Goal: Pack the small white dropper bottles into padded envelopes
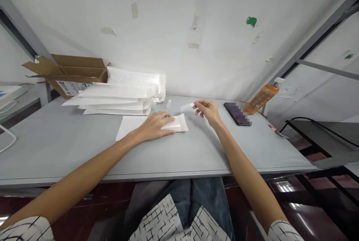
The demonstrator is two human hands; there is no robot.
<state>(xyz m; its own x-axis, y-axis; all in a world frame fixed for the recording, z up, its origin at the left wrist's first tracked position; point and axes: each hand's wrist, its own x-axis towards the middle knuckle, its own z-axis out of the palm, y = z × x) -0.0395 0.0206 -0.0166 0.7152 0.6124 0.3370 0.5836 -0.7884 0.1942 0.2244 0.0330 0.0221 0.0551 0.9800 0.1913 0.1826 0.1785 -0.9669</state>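
Observation:
My left hand (158, 125) rests over a small clear-and-white plastic packet (180, 123), thumb along its near edge and fingers along the far one, holding it against the table. Under that wrist, a flat white sheet or sleeve (127, 125) sticks out to the left. My right hand (206, 109) is raised slightly above the table, thumb and fingertips pinching a thin, translucent white strip (186, 107) that points left. Just beyond the packet lies a small white tag-like piece (168, 103); its exact kind is unclear.
Piled white bubble mailers (114, 98) stand at the back left, beside an open cardboard box (75, 74). On the right are a dark phone (237, 113) and an orange drink bottle (262, 97). A wall (179, 46) closes off the back of the grey table (182, 155).

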